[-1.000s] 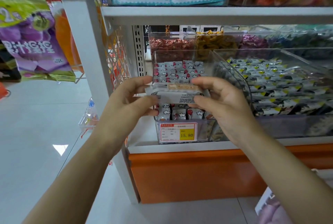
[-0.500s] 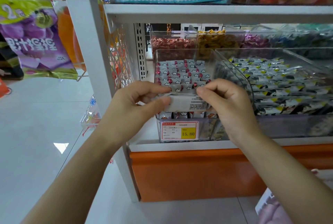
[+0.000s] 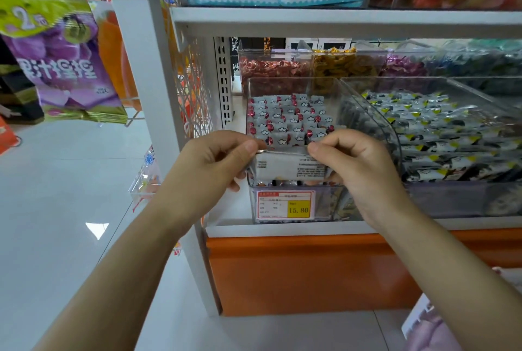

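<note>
view: head-worn, wide-angle | facing: forward, down — shelf [image 3: 282, 228] | range: near

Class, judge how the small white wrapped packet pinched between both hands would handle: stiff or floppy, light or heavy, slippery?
Probably light: the left hand and right hand hold the small white wrapped packet with pinches at its top edge. Likely fairly stiff, since it shows a blocky shape. Its smooth film wrapper may be slippery.

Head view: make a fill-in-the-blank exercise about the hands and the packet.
The left hand and right hand pinch the packet by its ____ edge.
The yellow patch on the price tag reads ____.
The shelf base below the bin is ____.
Missing words: top; 15.80; orange.
</note>
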Tool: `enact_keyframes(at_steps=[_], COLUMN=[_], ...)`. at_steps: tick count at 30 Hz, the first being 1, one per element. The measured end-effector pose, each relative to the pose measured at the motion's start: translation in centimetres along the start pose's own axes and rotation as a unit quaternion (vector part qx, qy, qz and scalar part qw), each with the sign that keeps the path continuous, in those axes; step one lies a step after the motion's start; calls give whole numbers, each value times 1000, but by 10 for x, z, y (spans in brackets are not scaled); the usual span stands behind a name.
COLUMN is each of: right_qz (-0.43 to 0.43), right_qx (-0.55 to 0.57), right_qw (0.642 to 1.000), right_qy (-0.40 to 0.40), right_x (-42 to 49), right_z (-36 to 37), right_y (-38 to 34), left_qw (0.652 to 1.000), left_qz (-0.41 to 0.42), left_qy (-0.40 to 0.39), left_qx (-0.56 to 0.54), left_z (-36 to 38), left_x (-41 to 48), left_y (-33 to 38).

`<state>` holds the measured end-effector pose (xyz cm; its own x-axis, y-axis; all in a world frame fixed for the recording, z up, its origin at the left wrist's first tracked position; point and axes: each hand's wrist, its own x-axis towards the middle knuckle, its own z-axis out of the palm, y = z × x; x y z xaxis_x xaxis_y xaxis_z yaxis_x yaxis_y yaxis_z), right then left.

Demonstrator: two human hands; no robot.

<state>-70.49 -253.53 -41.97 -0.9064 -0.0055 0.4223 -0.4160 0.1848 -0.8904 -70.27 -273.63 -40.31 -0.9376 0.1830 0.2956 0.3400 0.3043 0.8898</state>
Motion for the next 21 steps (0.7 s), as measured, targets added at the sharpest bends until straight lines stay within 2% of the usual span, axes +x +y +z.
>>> enact_keyframes(at_steps=[3, 7, 13, 17, 21], right_qz=[32, 91, 139, 144, 133], right_qx=[33, 78, 130, 156, 159], right_qw=[999, 990, 978, 972, 976], right_qy=[-7, -70, -91, -104, -71], right_x=[1, 4, 9, 8, 6], right_z=[-1, -9, -16, -16, -12], right_y=[0, -5, -5, -5, -1], left_qw=[997, 999, 999, 999, 999], left_qz=[23, 17, 18, 19, 5], left_qy=[-20, -5, -18, -4, 17], left_qx=[72, 48, 32, 36, 38], left_z=[9, 9, 8, 9, 10], left_x=[-2, 1, 2, 4, 4], left_y=[1, 0, -1, -3, -6])
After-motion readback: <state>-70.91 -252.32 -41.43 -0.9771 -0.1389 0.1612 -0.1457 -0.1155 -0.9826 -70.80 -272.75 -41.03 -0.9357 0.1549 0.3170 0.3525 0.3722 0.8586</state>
